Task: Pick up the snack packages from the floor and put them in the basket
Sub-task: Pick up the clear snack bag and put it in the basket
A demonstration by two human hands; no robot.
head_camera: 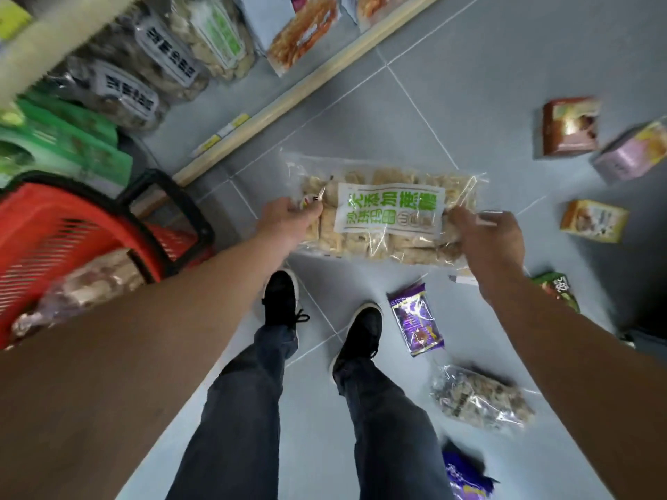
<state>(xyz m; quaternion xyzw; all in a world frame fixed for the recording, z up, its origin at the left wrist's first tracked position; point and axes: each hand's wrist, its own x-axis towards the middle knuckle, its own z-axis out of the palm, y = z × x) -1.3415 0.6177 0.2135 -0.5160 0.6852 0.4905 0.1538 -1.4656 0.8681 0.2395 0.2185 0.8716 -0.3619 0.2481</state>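
Note:
A large clear snack bag [386, 214] with a white and green label is held above the floor between both hands. My left hand [288, 220] grips its left end and my right hand [487, 243] grips its right end. The red basket [47, 229] with black handles hangs at the left, on my left forearm it seems, and holds a clear bag of brownish snacks [90, 283]. On the floor lie a purple packet [415, 321], a clear bag of dark snacks [480, 396], another purple packet [465, 478], a brown box [570, 126], a lilac box [631, 153], a yellow box [593, 220] and a green packet [556, 286].
A store shelf [288, 95] runs along the upper left, stocked with bagged snacks [144, 70] and green boxes [72, 146]. My two black shoes [281, 297] stand on the grey tiled floor [469, 84] just below the held bag.

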